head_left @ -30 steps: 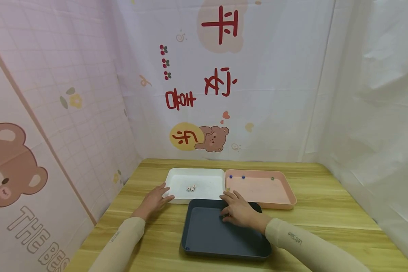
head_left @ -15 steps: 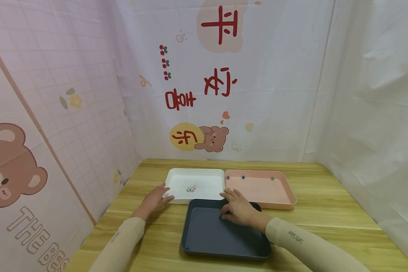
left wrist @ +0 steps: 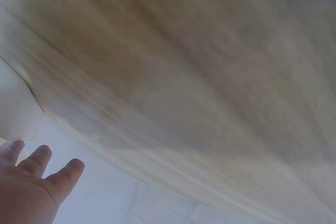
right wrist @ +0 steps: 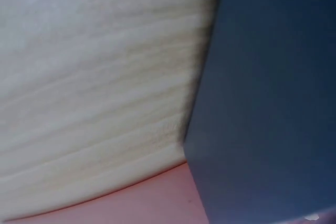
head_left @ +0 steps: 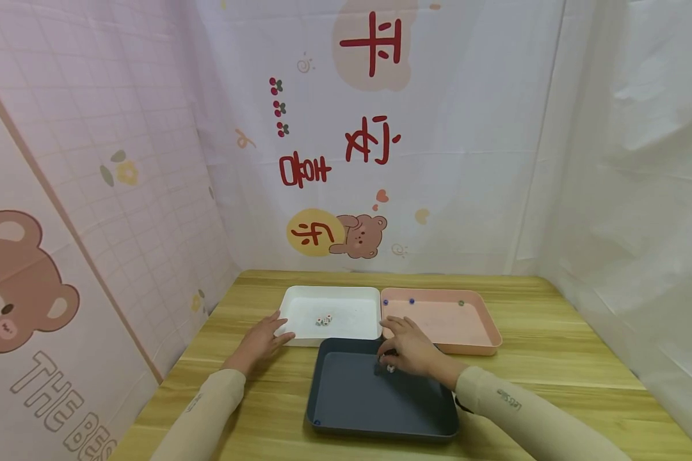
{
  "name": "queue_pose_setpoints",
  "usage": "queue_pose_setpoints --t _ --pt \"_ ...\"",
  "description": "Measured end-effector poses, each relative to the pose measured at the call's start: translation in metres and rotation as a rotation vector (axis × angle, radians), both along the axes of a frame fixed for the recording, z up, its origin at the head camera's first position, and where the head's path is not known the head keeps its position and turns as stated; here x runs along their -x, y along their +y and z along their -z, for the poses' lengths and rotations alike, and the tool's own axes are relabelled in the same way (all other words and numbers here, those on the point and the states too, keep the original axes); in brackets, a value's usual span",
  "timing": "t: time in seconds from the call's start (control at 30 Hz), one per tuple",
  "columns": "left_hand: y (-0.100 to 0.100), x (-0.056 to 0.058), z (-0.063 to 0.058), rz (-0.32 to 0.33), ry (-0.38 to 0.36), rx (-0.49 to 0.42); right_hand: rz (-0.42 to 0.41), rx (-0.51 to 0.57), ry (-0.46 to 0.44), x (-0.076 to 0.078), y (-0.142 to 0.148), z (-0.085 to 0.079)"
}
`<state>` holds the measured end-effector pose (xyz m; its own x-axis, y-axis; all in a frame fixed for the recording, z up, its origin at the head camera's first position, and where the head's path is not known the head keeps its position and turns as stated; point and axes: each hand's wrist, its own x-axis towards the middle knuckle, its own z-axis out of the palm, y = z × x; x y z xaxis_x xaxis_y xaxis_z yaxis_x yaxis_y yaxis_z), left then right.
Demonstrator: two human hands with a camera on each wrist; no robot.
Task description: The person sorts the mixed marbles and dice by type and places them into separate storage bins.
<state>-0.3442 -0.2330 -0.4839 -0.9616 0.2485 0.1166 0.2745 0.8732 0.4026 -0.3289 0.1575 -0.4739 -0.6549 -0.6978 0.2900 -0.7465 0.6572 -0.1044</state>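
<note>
Over the wooden table (head_left: 564, 384), the left hand (head_left: 263, 339) lies relaxed at the white tray (head_left: 354, 307); the right hand (head_left: 413, 347), hold unclear, seemingly handles a die (head_left: 390, 369), needing a precise pinch.

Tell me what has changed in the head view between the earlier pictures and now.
The right hand has shifted slightly right, and a small white piece now shows beneath it, over the dark tray; whether it is held or released is unclear. One blue marble has moved left in the pink tray. The left hand, white tray and its dice stayed put.
</note>
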Motion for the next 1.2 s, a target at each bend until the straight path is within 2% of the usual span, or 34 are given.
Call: queue_pose_setpoints --t 0.3,0.73,1.03,1.2 --pt "0.0 0.0 -0.001 0.019 0.016 -0.018 0.02 0.061 0.021 0.004 0.008 -0.005" --pt "-0.002 0.001 0.002 0.017 0.009 -0.021 0.079 0.075 0.034 0.01 0.018 -0.01" --pt "-0.002 0.0 0.001 0.014 0.01 -0.01 0.121 0.137 0.037 0.02 0.032 -0.011" --pt "0.0 -0.001 -0.001 0.015 0.008 -0.011 0.167 0.138 0.025 0.025 0.041 -0.01"
